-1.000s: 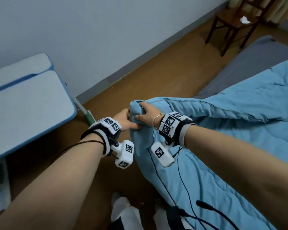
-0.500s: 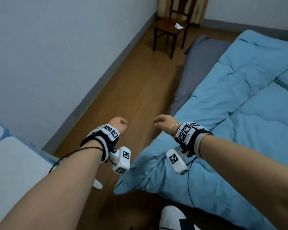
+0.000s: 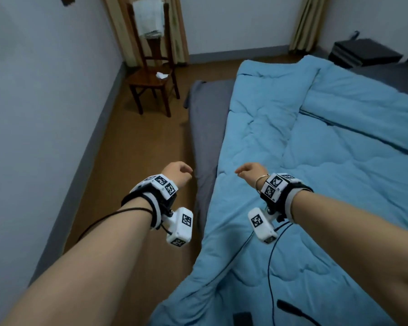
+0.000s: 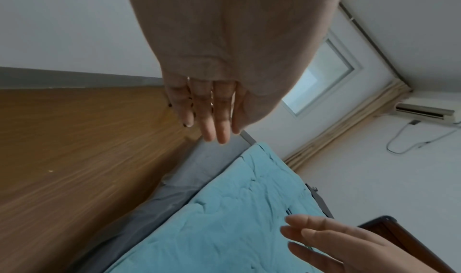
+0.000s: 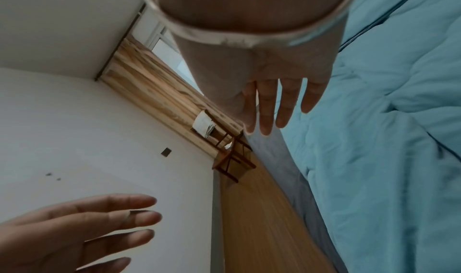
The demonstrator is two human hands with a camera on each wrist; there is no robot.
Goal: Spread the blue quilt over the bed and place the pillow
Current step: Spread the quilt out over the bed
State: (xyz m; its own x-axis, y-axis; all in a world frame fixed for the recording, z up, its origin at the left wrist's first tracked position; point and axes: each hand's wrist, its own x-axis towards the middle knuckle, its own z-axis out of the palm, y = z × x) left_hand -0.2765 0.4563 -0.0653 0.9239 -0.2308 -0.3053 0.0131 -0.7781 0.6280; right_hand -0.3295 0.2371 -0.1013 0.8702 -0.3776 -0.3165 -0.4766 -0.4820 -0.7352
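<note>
The blue quilt point(image 3: 316, 175) lies over the bed, its near corner hanging off the bed's left edge; a strip of grey sheet point(image 3: 206, 128) stays bare along that edge. My left hand point(image 3: 178, 175) hovers over the floor beside the bed, fingers straight and holding nothing point(image 4: 212, 117). My right hand point(image 3: 249, 171) hovers above the quilt's left border, fingers straight and empty too point(image 5: 276, 107). The quilt point(image 4: 224, 218) and the quilt point(image 5: 386, 139) also show below each wrist. No pillow is in view.
A wooden chair point(image 3: 151, 74) with a white cloth on its back stands at the far wall by the curtains. Wooden floor point(image 3: 132, 161) runs between the left wall and the bed. A dark case point(image 3: 365, 54) sits at the far right.
Both hands gripped the quilt's corner a second ago; they have let it go and now hang open. The view has swung up toward the far end of the bed.
</note>
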